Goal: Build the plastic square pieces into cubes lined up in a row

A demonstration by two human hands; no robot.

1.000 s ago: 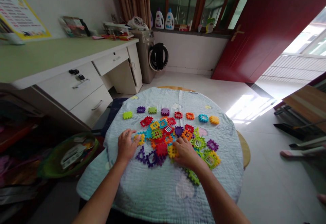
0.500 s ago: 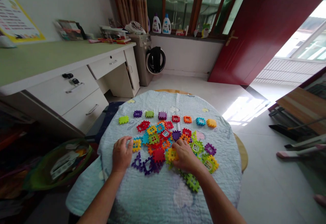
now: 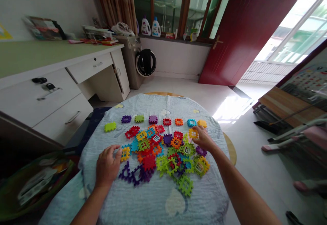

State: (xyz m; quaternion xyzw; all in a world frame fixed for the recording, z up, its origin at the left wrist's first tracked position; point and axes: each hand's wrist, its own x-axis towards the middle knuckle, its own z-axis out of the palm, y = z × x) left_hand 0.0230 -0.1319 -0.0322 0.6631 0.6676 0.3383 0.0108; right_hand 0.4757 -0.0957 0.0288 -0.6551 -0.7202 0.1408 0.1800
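Observation:
Between the fingers of my right hand (image 3: 203,138) is a yellow building block (image 3: 193,133), a square frame with notched edges. It hovers near the right end of a row of blocks, close to the blue block (image 3: 191,122) and the orange-yellow block (image 3: 202,123). My left hand (image 3: 107,163) rests on the cloth with its fingers apart, beside another yellow block (image 3: 125,154), and holds nothing. Between the hands lies a mixed heap of notched blocks, among them a red one (image 3: 149,162), a green one (image 3: 185,185) and a dark purple one (image 3: 125,173).
A pale blue cloth (image 3: 143,204) covers the round table. The spaced row behind the heap starts with a lime block (image 3: 110,126) at left. A green basket (image 3: 10,203) stands on the left below the table, near a desk (image 3: 51,53). Farther back is a washing machine (image 3: 133,61).
My right hand has lifted a yellow block from the heap and carried it up and right toward the row's end. My left hand stays by the heap. The view has shifted right.

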